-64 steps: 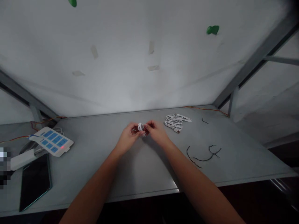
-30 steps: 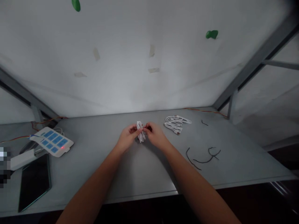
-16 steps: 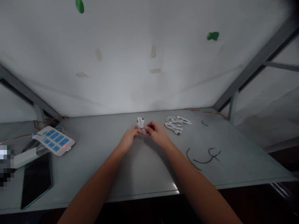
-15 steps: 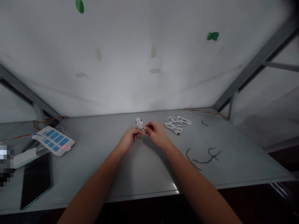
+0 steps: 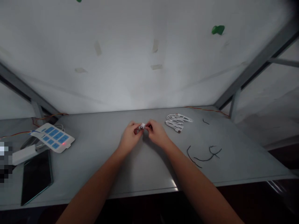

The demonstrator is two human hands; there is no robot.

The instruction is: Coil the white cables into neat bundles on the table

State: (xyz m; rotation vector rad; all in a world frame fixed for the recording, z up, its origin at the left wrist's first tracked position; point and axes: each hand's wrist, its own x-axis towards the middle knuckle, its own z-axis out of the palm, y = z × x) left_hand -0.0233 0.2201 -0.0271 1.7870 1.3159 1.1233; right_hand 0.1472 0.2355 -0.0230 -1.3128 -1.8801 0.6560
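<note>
A small coiled white charging cable [image 5: 142,126] is held above the grey table, its end turned toward me. My left hand [image 5: 130,137] grips it from the left between thumb and fingers. From the right, my right hand [image 5: 157,133] closes in a pinch against the bundle. What sits between its fingertips is too small to make out. Right of my hands lie more bundled white cables [image 5: 177,122]. Thin black ties [image 5: 205,159] are scattered farther right, with another curved black tie [image 5: 193,158] nearer my right forearm.
At the left lie a white power strip [image 5: 54,138] with blue sockets and a lit red light, a white adapter [image 5: 24,155] and a dark tablet [image 5: 37,177]. A short black tie [image 5: 206,121] lies at the back right. A white wall [image 5: 121,87] rises behind the table.
The white cable bundle has turned, so its end now faces me instead of its loops standing up. My left hand has shifted its grip around it. The view has tilted slightly down.
</note>
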